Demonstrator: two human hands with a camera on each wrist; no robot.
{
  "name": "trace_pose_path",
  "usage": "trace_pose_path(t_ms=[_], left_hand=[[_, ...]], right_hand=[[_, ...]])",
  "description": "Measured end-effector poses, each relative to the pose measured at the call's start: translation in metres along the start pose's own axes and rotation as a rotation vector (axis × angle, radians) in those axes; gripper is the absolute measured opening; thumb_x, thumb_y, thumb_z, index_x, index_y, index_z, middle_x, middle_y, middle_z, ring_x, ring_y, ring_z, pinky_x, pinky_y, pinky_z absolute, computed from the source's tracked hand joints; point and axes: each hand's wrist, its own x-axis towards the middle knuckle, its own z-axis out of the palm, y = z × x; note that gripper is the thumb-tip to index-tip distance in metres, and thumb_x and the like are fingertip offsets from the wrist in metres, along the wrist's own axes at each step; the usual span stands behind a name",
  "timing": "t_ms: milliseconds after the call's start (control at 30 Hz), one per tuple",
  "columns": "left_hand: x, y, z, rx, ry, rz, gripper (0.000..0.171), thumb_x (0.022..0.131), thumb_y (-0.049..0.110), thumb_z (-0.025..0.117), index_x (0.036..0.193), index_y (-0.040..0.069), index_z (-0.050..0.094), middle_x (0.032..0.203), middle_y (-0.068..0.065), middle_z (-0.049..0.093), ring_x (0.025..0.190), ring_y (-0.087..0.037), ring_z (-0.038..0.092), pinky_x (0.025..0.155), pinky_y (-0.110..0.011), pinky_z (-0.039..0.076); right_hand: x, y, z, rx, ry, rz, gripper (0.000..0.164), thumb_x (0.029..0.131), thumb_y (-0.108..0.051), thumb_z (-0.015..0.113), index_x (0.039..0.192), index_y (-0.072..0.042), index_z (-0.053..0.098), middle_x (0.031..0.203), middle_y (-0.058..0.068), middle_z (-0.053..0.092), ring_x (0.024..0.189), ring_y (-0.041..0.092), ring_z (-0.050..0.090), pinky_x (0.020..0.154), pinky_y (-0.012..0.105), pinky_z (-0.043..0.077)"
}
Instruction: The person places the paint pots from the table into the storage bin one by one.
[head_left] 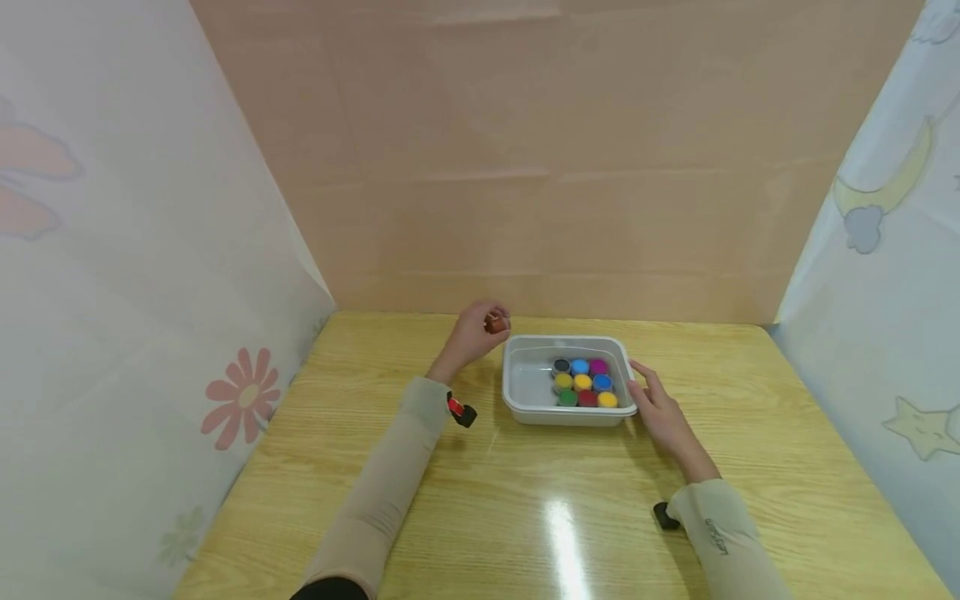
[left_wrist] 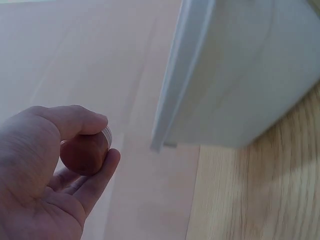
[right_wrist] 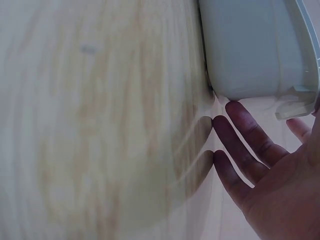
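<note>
A small round brown paint pot (head_left: 495, 323) is pinched between the thumb and fingers of my left hand (head_left: 474, 333), just off the far left corner of the white plastic tray (head_left: 570, 417). In the left wrist view the brown pot (left_wrist: 86, 154) shows a ridged, clear-looking edge. Inside the tray, several small pots in black, blue, purple, yellow, green and red stand grouped in rows toward the right. My right hand (head_left: 663, 414) is at the tray's right side. Its fingers (right_wrist: 245, 157) extend loosely, with one fingertip touching the tray wall (right_wrist: 245, 50); the thumb's contact is mostly hidden.
The tray stands on a wood-grain table (head_left: 405, 350). Brown paper (head_left: 525, 167) covers the back, and patterned white sheets (head_left: 150, 292) rise on both sides. Inside the tray, bare floor (head_left: 531, 379) shows left of the pots.
</note>
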Motion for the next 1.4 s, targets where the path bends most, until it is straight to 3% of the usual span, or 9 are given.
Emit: trace_pose_path(t_ms=[333, 500, 733, 1000, 1400], left_hand=[[-0.002, 0.025, 0.012, -0.034, -0.095, 0.071, 0.027, 0.091, 0.01, 0.079, 0.115, 0.004, 0.068, 0.108, -0.009, 0.07, 0.094, -0.019, 0.066, 0.086, -0.028, 0.059], [-0.003, 0.031, 0.015, -0.043, -0.098, 0.111, 0.024, 0.091, 0.011, 0.08, 0.112, 0.008, 0.069, 0.101, -0.004, 0.071, 0.087, -0.013, 0.064, 0.085, -0.029, 0.059], [-0.004, 0.035, 0.022, -0.024, -0.118, 0.103, 0.024, 0.092, 0.014, 0.08, 0.112, 0.007, 0.07, 0.099, -0.002, 0.072, 0.088, -0.014, 0.064, 0.091, -0.039, 0.058], [-0.003, 0.038, 0.032, -0.028, -0.114, 0.115, 0.022, 0.092, 0.014, 0.08, 0.111, 0.011, 0.069, 0.1, 0.0, 0.073, 0.089, -0.011, 0.065, 0.085, -0.025, 0.056], [-0.004, 0.03, 0.043, -0.041, -0.176, 0.132, 0.027, 0.095, 0.012, 0.077, 0.12, 0.006, 0.07, 0.105, 0.0, 0.074, 0.097, -0.013, 0.068, 0.089, -0.023, 0.057]], right_hand=[[0.001, -0.001, 0.002, -0.004, 0.005, -0.001, 0.063, 0.113, -0.048, 0.029, 0.166, -0.018, 0.016, 0.141, 0.039, 0.054, 0.132, 0.059, 0.051, 0.108, 0.076, 0.036], [0.002, -0.001, 0.003, 0.023, 0.002, 0.002, 0.063, 0.113, -0.049, 0.03, 0.167, -0.02, 0.015, 0.144, 0.039, 0.052, 0.135, 0.059, 0.047, 0.111, 0.076, 0.033], [0.001, -0.001, 0.004, 0.011, 0.002, 0.01, 0.063, 0.113, -0.05, 0.029, 0.167, -0.02, 0.015, 0.145, 0.038, 0.051, 0.136, 0.059, 0.046, 0.112, 0.076, 0.032], [-0.001, -0.001, 0.002, -0.001, 0.005, 0.022, 0.064, 0.112, -0.052, 0.028, 0.167, -0.021, 0.015, 0.147, 0.038, 0.05, 0.137, 0.059, 0.045, 0.112, 0.076, 0.031], [-0.001, -0.004, 0.001, 0.014, -0.009, 0.03, 0.064, 0.112, -0.051, 0.028, 0.167, -0.02, 0.014, 0.152, 0.037, 0.044, 0.14, 0.058, 0.042, 0.113, 0.075, 0.03]])
